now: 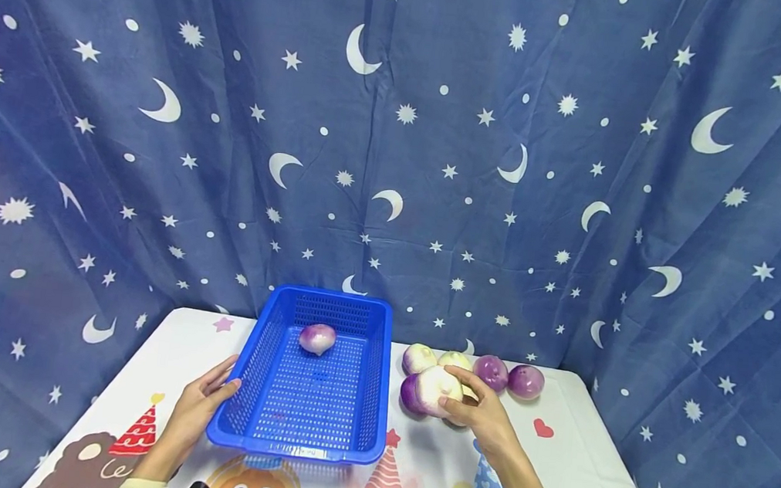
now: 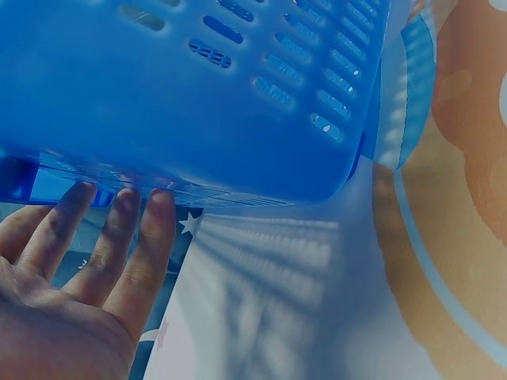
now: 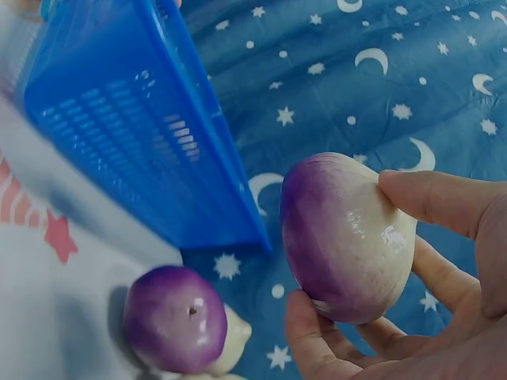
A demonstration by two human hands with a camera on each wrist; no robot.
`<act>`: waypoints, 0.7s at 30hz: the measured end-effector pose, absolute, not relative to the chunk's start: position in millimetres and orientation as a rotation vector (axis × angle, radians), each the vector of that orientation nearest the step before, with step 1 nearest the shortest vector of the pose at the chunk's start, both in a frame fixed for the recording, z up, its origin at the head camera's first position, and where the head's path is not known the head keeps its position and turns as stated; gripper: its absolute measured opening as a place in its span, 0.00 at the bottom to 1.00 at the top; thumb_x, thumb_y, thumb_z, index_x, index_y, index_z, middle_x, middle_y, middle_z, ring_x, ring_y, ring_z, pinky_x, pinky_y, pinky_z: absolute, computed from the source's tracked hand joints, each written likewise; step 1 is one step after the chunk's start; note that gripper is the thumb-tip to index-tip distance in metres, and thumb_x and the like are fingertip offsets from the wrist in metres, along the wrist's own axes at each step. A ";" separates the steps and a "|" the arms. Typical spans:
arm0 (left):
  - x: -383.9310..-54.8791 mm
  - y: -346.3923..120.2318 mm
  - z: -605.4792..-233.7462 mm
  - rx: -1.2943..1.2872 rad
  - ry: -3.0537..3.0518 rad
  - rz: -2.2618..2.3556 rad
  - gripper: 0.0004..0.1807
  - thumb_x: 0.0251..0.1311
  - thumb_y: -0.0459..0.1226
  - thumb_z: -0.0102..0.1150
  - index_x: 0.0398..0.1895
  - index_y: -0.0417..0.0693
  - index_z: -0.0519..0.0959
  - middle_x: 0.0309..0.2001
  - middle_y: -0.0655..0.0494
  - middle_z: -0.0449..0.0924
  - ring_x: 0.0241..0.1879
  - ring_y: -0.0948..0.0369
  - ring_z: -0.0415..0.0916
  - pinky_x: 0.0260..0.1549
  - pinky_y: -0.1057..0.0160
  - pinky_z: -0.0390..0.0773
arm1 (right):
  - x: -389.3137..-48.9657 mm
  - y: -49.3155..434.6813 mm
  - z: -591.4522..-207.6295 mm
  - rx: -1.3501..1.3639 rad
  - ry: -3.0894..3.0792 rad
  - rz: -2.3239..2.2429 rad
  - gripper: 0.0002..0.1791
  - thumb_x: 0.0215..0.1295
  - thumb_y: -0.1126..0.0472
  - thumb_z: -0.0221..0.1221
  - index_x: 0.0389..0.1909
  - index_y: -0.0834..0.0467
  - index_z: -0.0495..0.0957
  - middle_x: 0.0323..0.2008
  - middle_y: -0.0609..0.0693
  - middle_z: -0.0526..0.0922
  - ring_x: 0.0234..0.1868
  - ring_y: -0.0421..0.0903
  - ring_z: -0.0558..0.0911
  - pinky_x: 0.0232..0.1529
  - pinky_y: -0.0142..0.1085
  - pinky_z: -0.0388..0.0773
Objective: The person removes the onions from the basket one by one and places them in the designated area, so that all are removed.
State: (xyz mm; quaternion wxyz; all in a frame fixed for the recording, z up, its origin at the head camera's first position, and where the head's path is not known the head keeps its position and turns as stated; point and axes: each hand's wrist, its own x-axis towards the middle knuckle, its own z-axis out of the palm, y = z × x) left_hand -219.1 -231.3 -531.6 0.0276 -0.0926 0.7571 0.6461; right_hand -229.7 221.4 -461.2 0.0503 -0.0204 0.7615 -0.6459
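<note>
My right hand (image 1: 483,415) grips a purple-and-white turnip (image 3: 348,237) between thumb and fingers, raised above the table right of the blue plastic basket (image 1: 234,441). Below and behind it lie several more turnips, among them a purple one (image 3: 174,319) and, farther right, another purple one (image 1: 525,382); the hand partly hides some. One turnip (image 1: 317,339) lies inside the basket, toward its far end. My left hand (image 1: 201,402) is at the basket's left side, its extended fingers (image 2: 119,245) touching the outer wall.
The white table (image 1: 575,446) bears printed cartoon figures and party hats. Behind its far edge hangs a dark blue curtain (image 1: 429,201) with moons and stars. The basket's perforated walls stand between my two hands.
</note>
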 end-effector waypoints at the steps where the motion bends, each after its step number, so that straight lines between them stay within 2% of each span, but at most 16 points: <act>1: -219.2 -231.4 -531.8 -0.286 2.341 1.990 0.36 0.68 0.52 0.55 0.77 0.59 0.56 0.75 0.50 0.60 0.68 0.63 0.65 0.47 0.85 0.65 | -229.5 224.0 -461.9 -0.053 2.331 -1.960 0.33 0.57 0.68 0.66 0.65 0.59 0.71 0.62 0.60 0.68 0.44 0.44 0.79 0.42 0.32 0.79; 3: -219.7 -231.6 -532.3 -0.276 2.345 1.997 0.36 0.69 0.51 0.55 0.77 0.58 0.57 0.75 0.49 0.60 0.65 0.69 0.69 0.47 0.85 0.65 | -229.5 229.1 -463.8 -0.037 2.342 -1.960 0.33 0.57 0.68 0.66 0.66 0.59 0.71 0.63 0.60 0.67 0.45 0.45 0.78 0.42 0.32 0.78; 5: -220.0 -231.6 -532.6 -0.261 2.346 2.013 0.36 0.69 0.50 0.55 0.77 0.57 0.57 0.74 0.48 0.60 0.57 0.80 0.71 0.47 0.85 0.66 | -229.7 234.1 -465.9 -0.024 2.347 -1.958 0.33 0.58 0.68 0.65 0.66 0.58 0.70 0.63 0.60 0.66 0.45 0.46 0.78 0.42 0.33 0.78; 7: -220.3 -231.7 -532.8 -0.245 2.347 2.032 0.35 0.69 0.49 0.56 0.76 0.55 0.58 0.74 0.47 0.60 0.48 0.88 0.68 0.46 0.84 0.67 | -230.3 238.4 -467.7 -0.007 2.344 -1.966 0.33 0.58 0.68 0.65 0.67 0.59 0.70 0.63 0.60 0.66 0.45 0.46 0.78 0.42 0.33 0.79; 9: -220.2 -231.5 -532.5 -0.235 2.346 2.045 0.35 0.69 0.48 0.56 0.76 0.54 0.58 0.74 0.46 0.60 0.44 0.91 0.67 0.46 0.84 0.68 | -230.7 242.6 -469.4 0.015 2.351 -1.969 0.34 0.58 0.68 0.65 0.67 0.59 0.69 0.62 0.60 0.66 0.45 0.45 0.78 0.42 0.34 0.80; 13: -219.4 -231.4 -531.3 -0.245 2.351 2.034 0.36 0.69 0.49 0.56 0.76 0.54 0.58 0.74 0.46 0.60 0.48 0.88 0.69 0.46 0.84 0.68 | -232.2 251.1 -472.1 0.054 2.372 -1.966 0.34 0.58 0.67 0.65 0.67 0.59 0.69 0.59 0.58 0.66 0.45 0.46 0.77 0.44 0.36 0.80; 17: -219.2 -231.4 -530.5 -0.262 2.358 2.009 0.36 0.68 0.51 0.55 0.76 0.56 0.58 0.74 0.47 0.61 0.58 0.77 0.71 0.46 0.84 0.68 | -234.9 259.5 -476.1 0.098 2.394 -1.965 0.34 0.58 0.66 0.65 0.67 0.57 0.69 0.58 0.57 0.67 0.46 0.46 0.77 0.45 0.36 0.79; 19: -219.4 -231.6 -530.7 -0.261 2.357 2.005 0.36 0.69 0.51 0.55 0.77 0.57 0.57 0.74 0.47 0.61 0.58 0.77 0.71 0.46 0.84 0.68 | -235.5 263.2 -478.4 0.114 2.400 -1.968 0.34 0.59 0.66 0.65 0.68 0.57 0.68 0.58 0.56 0.67 0.45 0.45 0.77 0.45 0.35 0.79; 21: -219.7 -231.7 -531.3 -0.258 2.350 2.010 0.36 0.69 0.50 0.55 0.77 0.56 0.57 0.74 0.47 0.61 0.53 0.83 0.71 0.46 0.84 0.68 | -235.7 266.1 -480.6 0.137 2.388 -1.989 0.33 0.59 0.66 0.65 0.67 0.57 0.68 0.58 0.56 0.67 0.45 0.44 0.77 0.45 0.35 0.79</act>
